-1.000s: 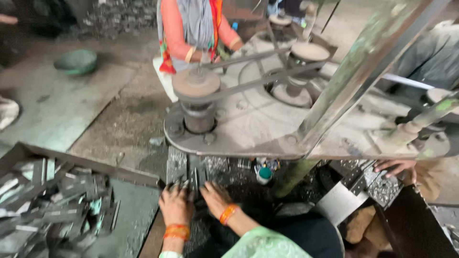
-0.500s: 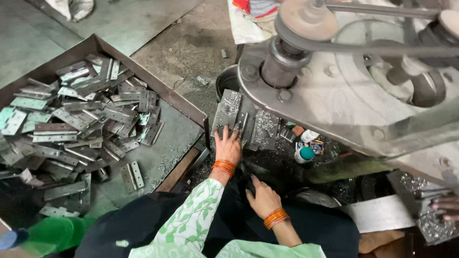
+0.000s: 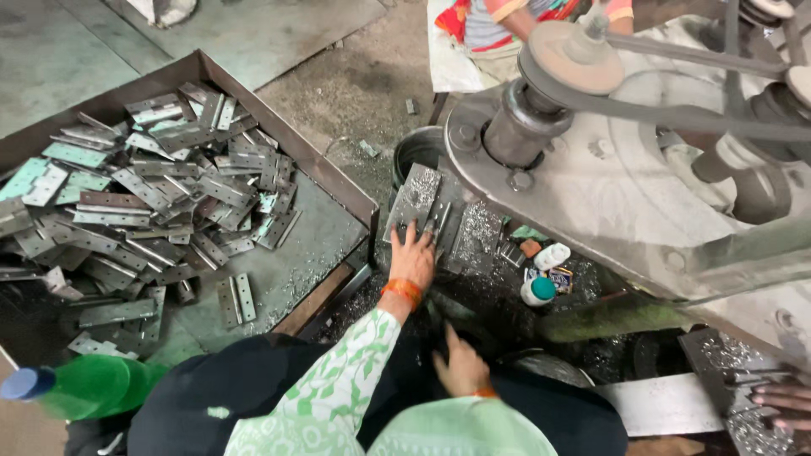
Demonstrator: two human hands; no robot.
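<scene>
My left hand [image 3: 412, 256], with an orange bangle at the wrist, lies fingers spread on a small stack of metal hinges [image 3: 432, 221]. The hinges rest on a grey plate [image 3: 416, 192] under the edge of the machine. It presses on them rather than grips them. My right hand [image 3: 460, 365] is drawn back close to my body over a dark patch of floor. Its fingers are apart and it holds nothing. A green-and-white patterned sleeve covers my left arm.
A large rusty tray [image 3: 334, 181] at the left holds several loose hinges [image 3: 152, 203]. A grey machine [image 3: 642, 194] with a pulley [image 3: 570, 55] and belt overhangs the right. Nearby are a dark bucket [image 3: 414, 150], a small teal-capped bottle [image 3: 538, 291], a green bottle [image 3: 84, 386], a seated person [image 3: 507, 21] and another person's hand [image 3: 781, 397].
My view has swung left and down onto the hinge tray. My left hand stays on the hinges by the machine; my right hand has pulled back toward my body.
</scene>
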